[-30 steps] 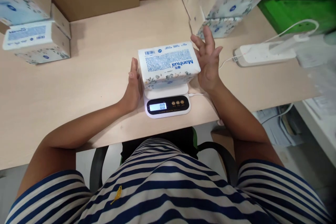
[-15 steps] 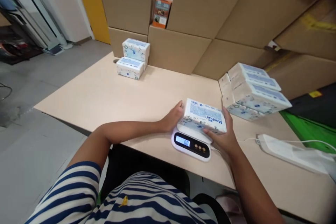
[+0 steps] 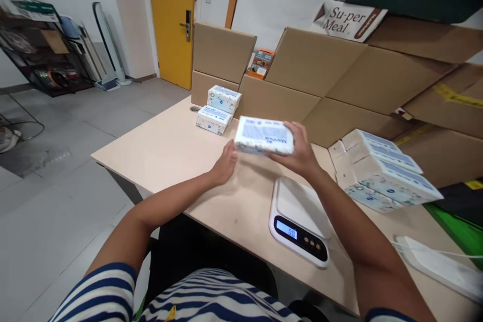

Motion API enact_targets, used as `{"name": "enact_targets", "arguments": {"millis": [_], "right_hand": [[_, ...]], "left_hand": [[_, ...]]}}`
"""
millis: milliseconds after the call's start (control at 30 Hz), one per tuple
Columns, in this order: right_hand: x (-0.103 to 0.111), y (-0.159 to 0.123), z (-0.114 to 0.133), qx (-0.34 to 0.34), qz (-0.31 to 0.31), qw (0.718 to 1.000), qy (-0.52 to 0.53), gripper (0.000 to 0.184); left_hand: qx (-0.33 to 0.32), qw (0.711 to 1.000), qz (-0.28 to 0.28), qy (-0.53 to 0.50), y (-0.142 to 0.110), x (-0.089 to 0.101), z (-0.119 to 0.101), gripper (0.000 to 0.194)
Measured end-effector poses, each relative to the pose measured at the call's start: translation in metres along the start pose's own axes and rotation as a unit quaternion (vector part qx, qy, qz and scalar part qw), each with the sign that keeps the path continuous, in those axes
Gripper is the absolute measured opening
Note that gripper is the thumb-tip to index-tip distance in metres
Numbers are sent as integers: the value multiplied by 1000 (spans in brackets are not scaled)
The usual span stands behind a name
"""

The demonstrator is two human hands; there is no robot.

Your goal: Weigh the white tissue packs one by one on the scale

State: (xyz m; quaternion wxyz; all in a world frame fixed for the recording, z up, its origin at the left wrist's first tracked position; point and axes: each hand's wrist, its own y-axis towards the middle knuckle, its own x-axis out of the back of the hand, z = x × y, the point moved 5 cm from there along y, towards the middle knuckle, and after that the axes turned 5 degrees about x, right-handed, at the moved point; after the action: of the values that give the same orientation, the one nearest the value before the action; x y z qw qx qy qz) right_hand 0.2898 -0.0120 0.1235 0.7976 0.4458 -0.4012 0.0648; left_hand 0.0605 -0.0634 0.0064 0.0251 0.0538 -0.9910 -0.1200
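A white tissue pack [image 3: 264, 135] with a blue printed label is held in the air above the table, a little blurred by motion. My right hand [image 3: 300, 152] grips its right end, thumb underneath and fingers over the far side. At the pack's left end is my left hand [image 3: 225, 163], fingers together and pressed against the edge. Below and to the right lies a white digital scale [image 3: 302, 206] with a bare platform; its lit display reads 0.0.
Two tissue packs [image 3: 213, 119] are stacked at the table's far left. A larger stack of tissue packs [image 3: 388, 171] stands right of the scale. Cardboard boxes [image 3: 279, 103] wall off the back. A white power strip [image 3: 441, 266] with a cable lies at the right.
The tissue pack has risen off the scale and moved left and away, with both hands along with it. The view has tilted up and turned left, showing more of the door.
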Motion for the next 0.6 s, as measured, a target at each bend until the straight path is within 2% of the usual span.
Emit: {"name": "enact_targets", "arguments": {"millis": [67, 133, 233, 300, 400, 600], "right_hand": [[-39, 55, 14, 0, 14, 1000, 23, 110], [-80, 104, 28, -24, 35, 998, 39, 104], [-131, 152, 42, -89, 51, 993, 51, 97], [-153, 167, 45, -120, 60, 990, 53, 96], [-173, 171, 39, -142, 80, 985, 55, 97], [-184, 158, 26, -163, 106, 980, 45, 97]], "left_hand": [[10, 999, -41, 21, 7, 14, 9, 85], [39, 997, -65, 24, 12, 18, 18, 78], [64, 994, -86, 31, 16, 19, 23, 71], [60, 991, -108, 43, 16, 24, 21, 69], [63, 986, -140, 58, 16, 32, 18, 67], [71, 986, -130, 75, 19, 31, 16, 63]]}}
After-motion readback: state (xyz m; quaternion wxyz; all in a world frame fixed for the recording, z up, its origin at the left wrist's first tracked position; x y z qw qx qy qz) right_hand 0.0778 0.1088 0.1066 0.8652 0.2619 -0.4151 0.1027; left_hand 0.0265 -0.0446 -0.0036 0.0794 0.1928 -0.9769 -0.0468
